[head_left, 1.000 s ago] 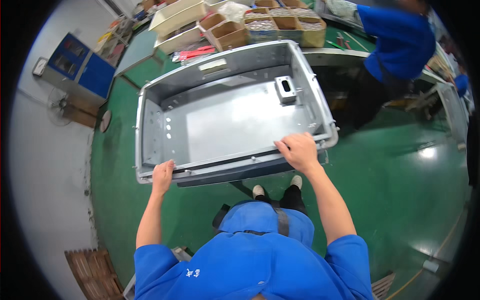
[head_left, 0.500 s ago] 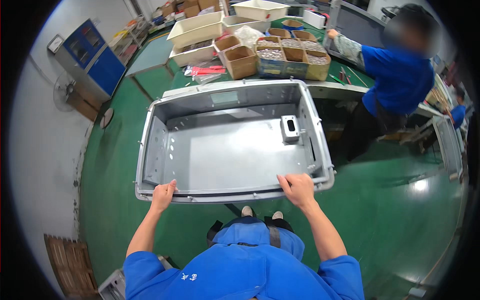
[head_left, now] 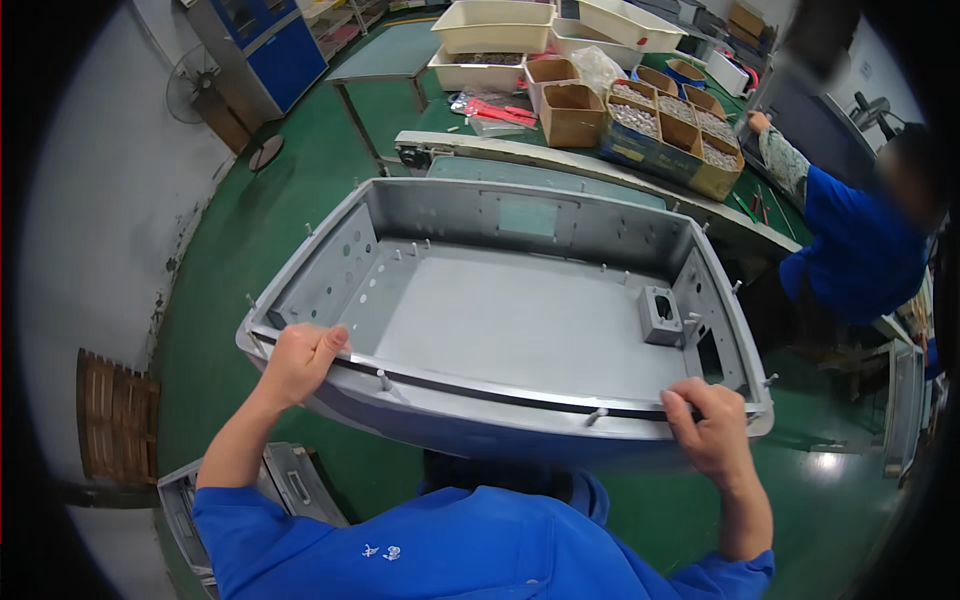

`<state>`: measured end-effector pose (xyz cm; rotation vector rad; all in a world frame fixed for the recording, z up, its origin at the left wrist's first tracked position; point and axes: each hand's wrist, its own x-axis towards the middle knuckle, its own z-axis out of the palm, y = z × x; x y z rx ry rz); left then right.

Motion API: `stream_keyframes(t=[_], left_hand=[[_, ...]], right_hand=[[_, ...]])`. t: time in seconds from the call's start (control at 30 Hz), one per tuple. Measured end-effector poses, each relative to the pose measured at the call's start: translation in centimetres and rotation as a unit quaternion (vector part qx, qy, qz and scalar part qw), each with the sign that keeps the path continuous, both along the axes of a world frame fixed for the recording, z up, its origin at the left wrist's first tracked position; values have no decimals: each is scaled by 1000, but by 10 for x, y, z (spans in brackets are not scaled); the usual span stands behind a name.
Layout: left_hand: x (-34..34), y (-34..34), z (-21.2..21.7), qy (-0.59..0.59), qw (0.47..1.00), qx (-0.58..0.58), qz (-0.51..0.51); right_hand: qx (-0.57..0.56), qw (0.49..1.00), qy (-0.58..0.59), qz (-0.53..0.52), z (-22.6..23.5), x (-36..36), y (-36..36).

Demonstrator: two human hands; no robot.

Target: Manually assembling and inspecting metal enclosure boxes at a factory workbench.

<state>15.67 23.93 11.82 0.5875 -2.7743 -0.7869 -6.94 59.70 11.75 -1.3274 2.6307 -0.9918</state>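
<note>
here, the left hand [head_left: 300, 362] and right hand [head_left: 712, 428] each have a grip clenched on the near rim of a large grey metal housing [head_left: 520, 320], held above the green floor [head_left: 260, 210]

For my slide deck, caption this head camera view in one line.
Both hands, left hand and right hand, grip the near rim of a large grey metal tray-shaped housing.

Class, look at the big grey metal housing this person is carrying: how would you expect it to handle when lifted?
The housing probably stays stiff: its cast-looking walls show no sag. It likely needs two hands, since the left hand and right hand grip its near rim far apart. Protruding studs could snag.
</note>
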Motion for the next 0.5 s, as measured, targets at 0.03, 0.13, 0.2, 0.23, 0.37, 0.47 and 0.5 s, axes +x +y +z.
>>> stream_keyframes(t=[0.03,0.13,0.2,0.23,0.37,0.47,0.5], left_hand=[[-2,-1,9,-1,1000,23,6],[-15,-4,38,-4,997,70,23],[-27,-12,53,-7,997,76,23],[-34,-14,61,-9,998,65,24],[-77,-44,73,-1,1000,18,1],[-122,-67,94,13,1000,-15,-23],[-130,-75,103,6,1000,-5,20]], right_hand=[[8,1000,-10,2,11,-3,-1],[1,999,-52,3,40,-16,-6],[7,997,-72,-11,55,-26,-13],[25,997,-69,-15,68,-30,-17],[27,999,21,-8,81,-69,-38],[43,998,52,-5,85,-124,-55],[45,998,45,8,87,-138,-67]])
